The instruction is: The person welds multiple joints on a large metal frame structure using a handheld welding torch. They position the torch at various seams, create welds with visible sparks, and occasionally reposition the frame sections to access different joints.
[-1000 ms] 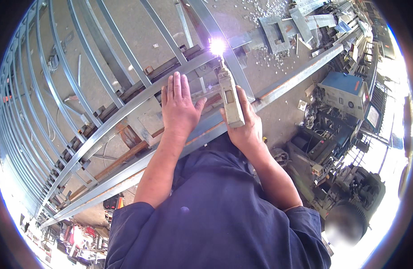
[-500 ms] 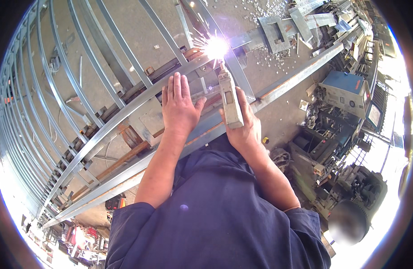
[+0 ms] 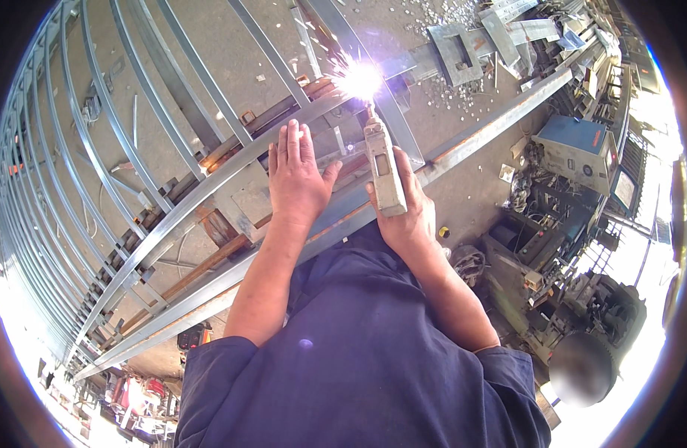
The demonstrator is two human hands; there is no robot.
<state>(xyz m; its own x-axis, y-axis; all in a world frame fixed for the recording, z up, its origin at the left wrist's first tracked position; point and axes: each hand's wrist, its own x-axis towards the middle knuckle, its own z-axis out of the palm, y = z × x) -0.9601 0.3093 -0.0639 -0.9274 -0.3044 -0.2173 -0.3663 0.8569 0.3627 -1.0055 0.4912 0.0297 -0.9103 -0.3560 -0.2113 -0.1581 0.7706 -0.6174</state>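
Observation:
My right hand [image 3: 409, 200] is wrapped round a worn beige welding electrode holder [image 3: 386, 175]. Its tip points away from me into a white-violet welding arc [image 3: 358, 81], whose glare hides the joint and throws sparks to the left. My left hand [image 3: 298, 175] is held out flat, palm down, with its fingers stretched and the thumb apart. It lies over the long flat steel bar [image 3: 231, 170] of a metal frame, left of the holder; whether the palm presses on the bar cannot be told. Many parallel steel bars [image 3: 196, 63] run off from this edge.
A long square steel tube [image 3: 500, 119] crosses just in front of my body. Beyond it, at the upper right, lie a cut-out steel plate [image 3: 454, 58] and scrap pieces. On the right stand a blue-topped welding machine [image 3: 575, 153] and dark machinery [image 3: 597, 313].
The arc and holder stay almost in place, with the holder's handle very slightly lower. Sparks spread differently, and an orange glow now shows by the bar ends. My left hand has hardly moved.

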